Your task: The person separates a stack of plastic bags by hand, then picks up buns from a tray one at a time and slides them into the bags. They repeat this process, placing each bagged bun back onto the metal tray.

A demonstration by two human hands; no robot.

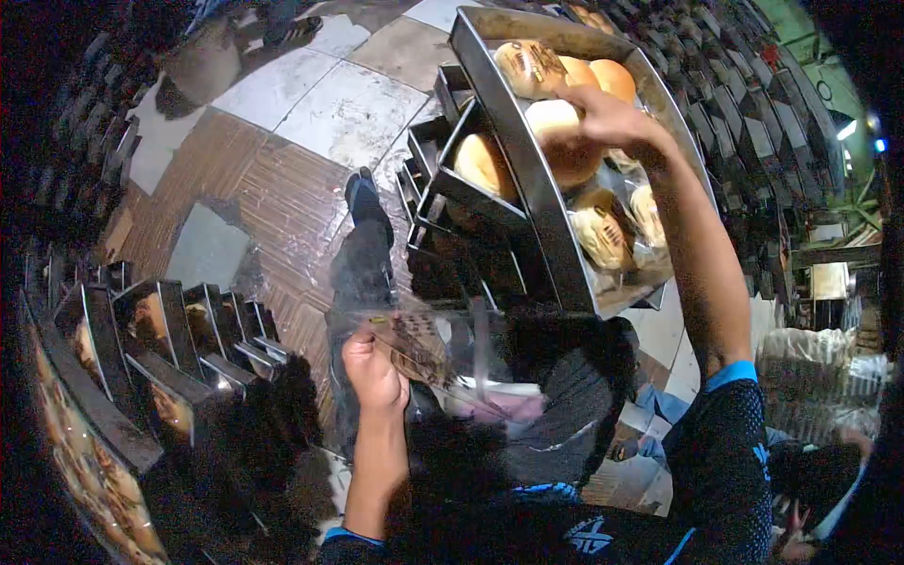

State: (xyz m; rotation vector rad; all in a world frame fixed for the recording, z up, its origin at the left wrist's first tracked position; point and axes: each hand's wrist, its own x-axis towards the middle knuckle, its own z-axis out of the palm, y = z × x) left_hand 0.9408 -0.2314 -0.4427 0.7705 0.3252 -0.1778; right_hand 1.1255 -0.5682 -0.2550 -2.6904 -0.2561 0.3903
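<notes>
My right hand [607, 122] reaches into a deep metal tray [532, 179] at the upper middle, its fingers around a pale round bun [553, 121]. Golden buns [612, 79] and a bun with dark markings [529, 68] lie beyond it. Nearer in the tray are marked buns in clear wrapping [601, 235]. Lower down, my left hand [374, 365] pinches the edge of a clear plastic bag [414, 344] with dark print, held over my lap.
Stacked metal trays [466, 212] stand under the deep one, with a bun [482, 165] inside. More stacked trays with bread [155, 325] are at the left. Tiled floor [282, 179] lies ahead. Another person's shoe [297, 33] shows at the top, and other people are partly visible at lower right.
</notes>
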